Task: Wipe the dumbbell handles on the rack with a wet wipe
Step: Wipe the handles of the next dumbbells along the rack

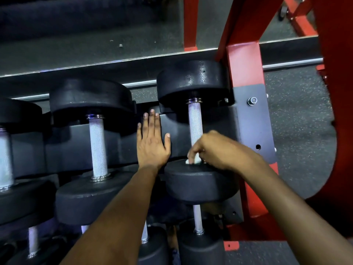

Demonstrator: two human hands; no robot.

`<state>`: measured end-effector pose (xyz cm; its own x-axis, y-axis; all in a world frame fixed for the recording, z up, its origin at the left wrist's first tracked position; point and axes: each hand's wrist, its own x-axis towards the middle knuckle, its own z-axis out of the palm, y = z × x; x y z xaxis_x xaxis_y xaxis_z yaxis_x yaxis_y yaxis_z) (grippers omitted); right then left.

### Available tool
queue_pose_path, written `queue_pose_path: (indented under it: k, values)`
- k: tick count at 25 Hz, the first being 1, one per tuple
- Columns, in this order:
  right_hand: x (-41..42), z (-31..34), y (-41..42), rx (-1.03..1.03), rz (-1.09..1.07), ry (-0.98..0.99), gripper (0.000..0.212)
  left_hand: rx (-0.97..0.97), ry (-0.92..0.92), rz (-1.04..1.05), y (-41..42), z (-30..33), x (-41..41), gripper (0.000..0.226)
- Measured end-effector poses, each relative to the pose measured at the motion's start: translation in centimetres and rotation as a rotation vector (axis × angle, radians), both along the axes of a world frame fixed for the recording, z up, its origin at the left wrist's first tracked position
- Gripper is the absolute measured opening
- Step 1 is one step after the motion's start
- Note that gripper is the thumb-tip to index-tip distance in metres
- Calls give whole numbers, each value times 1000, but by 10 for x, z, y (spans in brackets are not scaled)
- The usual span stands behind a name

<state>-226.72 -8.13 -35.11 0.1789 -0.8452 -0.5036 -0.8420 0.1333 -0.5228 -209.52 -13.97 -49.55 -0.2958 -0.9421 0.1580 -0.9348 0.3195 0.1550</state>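
Nearest the lens, two bare forearms reach up and forward over the red rack (246, 77). On its upper tier the rightmost dumbbell (198, 180) lies with its knurled handle (195, 123) running away from the viewer, and a second dumbbell (89, 196) sits just to its left. The left hand (151, 142) lies flat and open, fingers straight, on the dark cradle between the two, gripping nothing. The right hand (208, 148) curls round the near end of the handle, pinching a small white wet wipe (193, 161) against the bar where it meets the near head.

To do this stroke well, I judge the wipe should wrap fully round the bar and travel its whole length to the far collar (194, 100), with a twist to reach the underside.

Room is tight: the rack upright stands just right of the wrist, and the heads close off both ends. Open space lies above the handle.
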Motion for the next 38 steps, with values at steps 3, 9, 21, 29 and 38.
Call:
queue_pose_path:
  k: [3,9,21,29,38]
  values:
    - [17,12,-43,-304,-83,281,34,-2,6,-6,0,0,1,68]
    - [15,17,7,38,133,207,22,-2,17,0,1,2,1,67]
    - [-33,-37,-50,267,-1061,-1096,31,4,1,3,1,0,1,68]
    - [-26,-29,-54,378,-1010,-1153,29,2,-8,3,1,2,1,68]
    - [-16,-35,-53,388,-1124,-1219,32,-10,2,4,1,1,0,67]
